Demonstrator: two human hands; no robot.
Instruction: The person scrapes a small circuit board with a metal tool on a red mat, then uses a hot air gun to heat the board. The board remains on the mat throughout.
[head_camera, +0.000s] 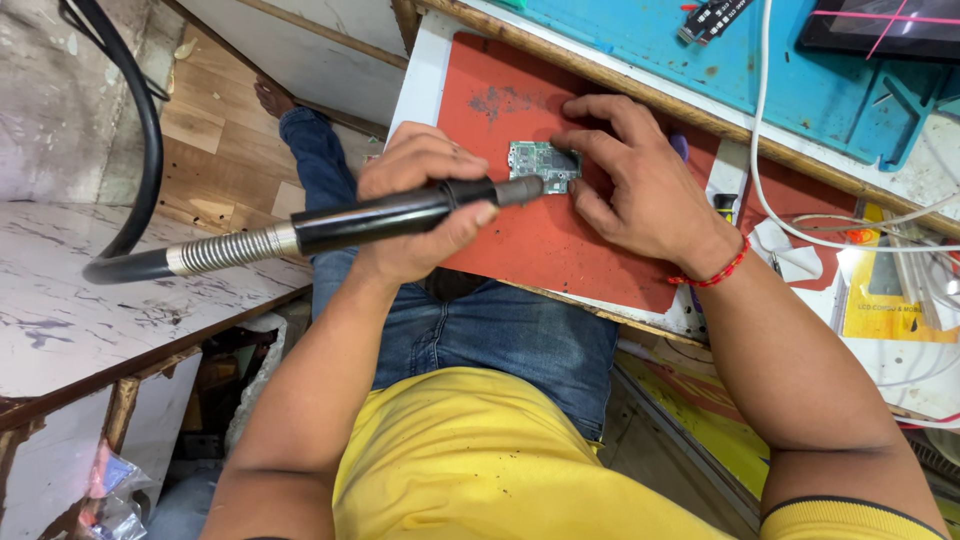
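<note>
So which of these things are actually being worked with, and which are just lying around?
In use:
left hand gripping black hot-air wand
right hand steadying small green circuit board
red mat

Lying about:
white cables
blue mat
yellow packet

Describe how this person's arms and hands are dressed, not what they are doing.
Both arms are bare from the upper arm down. The left hand has no ring, watch or glove. The right hand is also ungloved, with a red beaded thread bracelet around its wrist. Short yellow sleeves with a dark trim line at the hem belong to a yellow shirt.
</note>
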